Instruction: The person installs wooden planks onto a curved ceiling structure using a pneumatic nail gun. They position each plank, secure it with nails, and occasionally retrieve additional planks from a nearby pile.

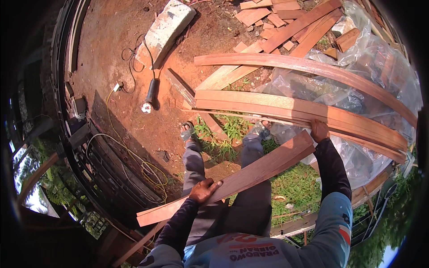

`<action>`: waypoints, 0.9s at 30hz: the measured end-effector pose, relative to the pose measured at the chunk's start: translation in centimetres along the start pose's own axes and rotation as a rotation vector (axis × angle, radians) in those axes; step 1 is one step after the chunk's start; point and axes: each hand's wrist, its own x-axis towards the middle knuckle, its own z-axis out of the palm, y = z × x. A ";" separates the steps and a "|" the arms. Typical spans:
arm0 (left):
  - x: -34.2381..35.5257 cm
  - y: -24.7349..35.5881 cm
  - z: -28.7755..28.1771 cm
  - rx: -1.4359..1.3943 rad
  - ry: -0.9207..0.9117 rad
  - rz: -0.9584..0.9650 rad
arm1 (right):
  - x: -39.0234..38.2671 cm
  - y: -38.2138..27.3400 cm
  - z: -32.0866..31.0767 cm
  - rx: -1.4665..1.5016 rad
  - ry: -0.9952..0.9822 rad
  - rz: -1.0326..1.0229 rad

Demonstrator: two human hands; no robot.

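My left hand (203, 190) grips the near edge of a long reddish wooden plank (250, 174) that runs from lower left up to the right across my legs. My right hand (319, 131) rests at that plank's far end, where it meets a stack of long planks (286, 109) lying across clear plastic sheeting (357, 94). Another long curved-looking plank (308, 67) lies farther away on the same sheeting. My feet in sandals stand on grass and red soil below.
A power tool (151, 94) with a cable lies on the red soil (116, 53) to the left. A concrete block (164, 30) sits beyond it. Offcuts and boards (277, 22) are piled at the top. A yellow cord (147, 167) runs along a dark frame at left.
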 end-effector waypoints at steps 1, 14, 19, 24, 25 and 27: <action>-0.1 -0.9 0.3 0.001 0.001 -0.005 | 0.2 -1.0 -0.7 0.038 -0.074 -0.016; -12.3 -7.5 -2.6 -0.199 -0.033 -0.020 | -6.4 -19.3 -5.4 0.427 -0.213 -0.246; -15.8 -14.7 -0.5 -0.283 0.046 0.022 | -9.2 -29.0 -13.8 0.400 -0.343 -0.077; -17.4 -22.5 3.0 -0.313 0.212 0.032 | -9.9 -41.0 -15.3 0.245 -0.296 -0.087; -18.8 -23.6 2.2 -0.323 0.212 0.031 | -10.0 -43.0 -14.9 0.219 -0.301 -0.093; -18.2 -27.3 4.3 -0.360 0.267 0.110 | -10.2 -46.6 -14.7 0.170 -0.324 -0.103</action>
